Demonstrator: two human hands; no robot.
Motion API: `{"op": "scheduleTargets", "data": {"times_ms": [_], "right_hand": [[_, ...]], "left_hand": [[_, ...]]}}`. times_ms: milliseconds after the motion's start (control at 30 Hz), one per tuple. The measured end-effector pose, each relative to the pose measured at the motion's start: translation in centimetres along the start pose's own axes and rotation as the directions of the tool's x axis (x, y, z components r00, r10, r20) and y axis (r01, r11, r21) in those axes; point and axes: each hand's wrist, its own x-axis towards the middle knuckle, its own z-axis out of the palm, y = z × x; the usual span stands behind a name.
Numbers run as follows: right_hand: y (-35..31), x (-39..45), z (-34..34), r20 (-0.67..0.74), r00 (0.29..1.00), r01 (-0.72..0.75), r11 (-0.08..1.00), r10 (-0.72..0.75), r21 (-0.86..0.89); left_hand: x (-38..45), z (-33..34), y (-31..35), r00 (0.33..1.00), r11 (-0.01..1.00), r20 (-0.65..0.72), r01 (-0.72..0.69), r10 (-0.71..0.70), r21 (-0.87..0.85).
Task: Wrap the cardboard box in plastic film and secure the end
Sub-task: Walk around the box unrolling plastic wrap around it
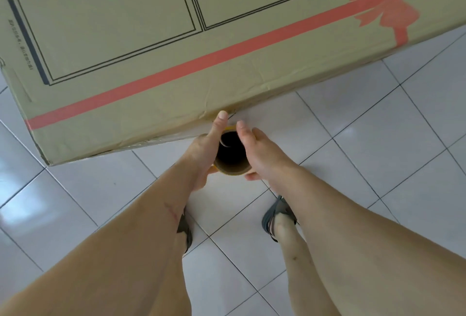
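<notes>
A large cardboard box (161,45) with a red printed ribbon, a bow and black line drawings fills the upper part of the head view and stands on the tiled floor. Just below its near edge I hold a film roll upright, looking straight down its brown cardboard core (230,164) with a dark hollow. My left hand (205,149) grips the roll's left side, thumb pointing up at the box edge. My right hand (262,151) grips the right side, fingers curled around it. The film itself is hard to make out.
Pale grey floor tiles (353,159) with dark grout spread around the box. My two feet in grey sandals (277,217) stand just behind the roll, the left foot mostly hidden by my forearm.
</notes>
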Motion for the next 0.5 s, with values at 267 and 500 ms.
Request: {"op": "scheduleTargets", "data": {"times_ms": [267, 500], "right_hand": [[-0.4, 0.5, -2.9, -0.108, 0.979, 0.128, 0.936, -0.171, -0.327], [-0.3, 0.8, -5.7, -0.082, 0.986, 0.120, 0.952, -0.148, -0.283]], "left_hand": [[-0.7, 4.1, -0.6, 0.994, 0.969, 0.104, 0.003, 0.023, -0.247], [-1.0, 6.5, 0.9, 0.998, 0.986, -0.058, -0.016, 0.006, -0.168]]}}
